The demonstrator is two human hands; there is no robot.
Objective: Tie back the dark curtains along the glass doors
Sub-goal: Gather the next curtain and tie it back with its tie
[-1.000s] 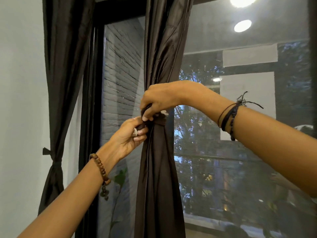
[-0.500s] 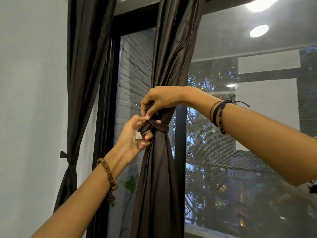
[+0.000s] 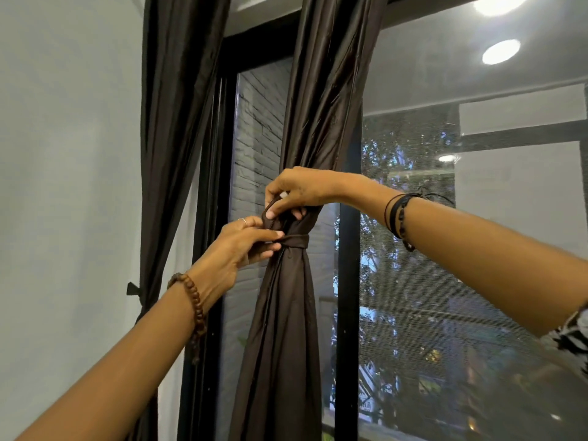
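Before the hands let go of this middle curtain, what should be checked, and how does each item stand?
1. Tie band wraps the middle curtain: ok.
2. Fabric bunched under the band: ok.
3. Left hand has a grip on the band's end: ok.
4. Right hand pinches the fabric above the band: ok.
5. Band fastened or knotted: cannot tell, fingers hide it.
6. Left curtain already tied back: ok.

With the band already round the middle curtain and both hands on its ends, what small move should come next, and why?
Probably draw the two ends apart to snug the fastening. The tie band already circles the gathered middle curtain, the left hand pinches one end beside it, and the right hand grips fabric just above. Whether a knot has formed is hidden by the fingers.
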